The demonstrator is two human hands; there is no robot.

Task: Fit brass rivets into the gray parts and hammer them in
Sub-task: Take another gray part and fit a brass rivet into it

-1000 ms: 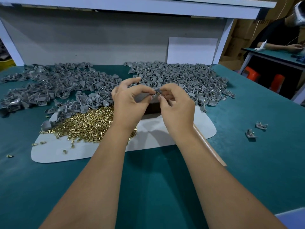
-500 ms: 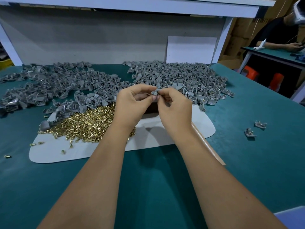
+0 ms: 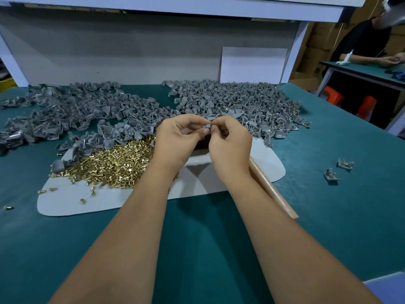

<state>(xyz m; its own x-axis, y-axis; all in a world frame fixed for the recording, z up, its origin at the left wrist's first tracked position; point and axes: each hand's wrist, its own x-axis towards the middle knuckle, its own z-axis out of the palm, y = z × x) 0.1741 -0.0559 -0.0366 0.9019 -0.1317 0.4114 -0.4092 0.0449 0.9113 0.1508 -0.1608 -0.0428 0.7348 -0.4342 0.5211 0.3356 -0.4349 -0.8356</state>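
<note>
Both my hands meet above the middle of the table and pinch one small gray part (image 3: 207, 125) between their fingertips. My left hand (image 3: 177, 139) grips it from the left, my right hand (image 3: 230, 143) from the right; the fingers hide most of it. A heap of brass rivets (image 3: 114, 163) lies on a pale mat (image 3: 92, 200) just left of my left wrist. Large heaps of gray parts (image 3: 236, 102) spread across the back of the table, with another heap of gray parts (image 3: 65, 115) at the left.
A wooden hammer handle (image 3: 271, 189) lies on the mat under my right forearm. Two loose gray parts (image 3: 338, 170) sit on the green tabletop (image 3: 328, 216) at the right. A few stray rivets (image 3: 8, 207) lie left. Another person sits at a far-right table (image 3: 368, 71).
My fingers have closed tighter together around the gray part, and my left forefinger has curled down. Both hands stay in about the same place.
</note>
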